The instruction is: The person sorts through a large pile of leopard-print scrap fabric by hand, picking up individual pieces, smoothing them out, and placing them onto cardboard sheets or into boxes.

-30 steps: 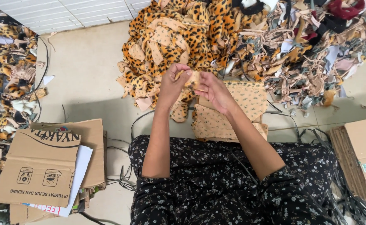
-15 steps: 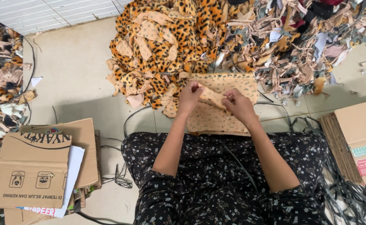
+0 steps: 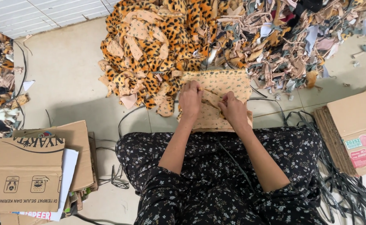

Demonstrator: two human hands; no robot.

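Currently both hands rest on a stack of tan floral-print fabric pieces (image 3: 228, 83) lying on the floor just ahead of the knees. Left hand (image 3: 190, 99) and right hand (image 3: 233, 110) each pinch an end of a small tan fabric strip (image 3: 211, 96) stretched between them, pressed flat on top of the stack. Directly beyond the hands: a heap of leopard-print plush scraps (image 3: 158, 37), its edge touching the stack; further right of it, a mixed pile of beige and grey offcuts (image 3: 291, 37). Left of the left hand, flattened cardboard boxes (image 3: 37, 162) on the floor; right of the right hand, another cardboard stack (image 3: 357, 129) with dark strapping bands (image 3: 341, 183) beside it. Nothing covers the strip except the fingers. Versus one second ago: the hands were raised above the heap holding the strip in the air; they have since come down onto the stack.
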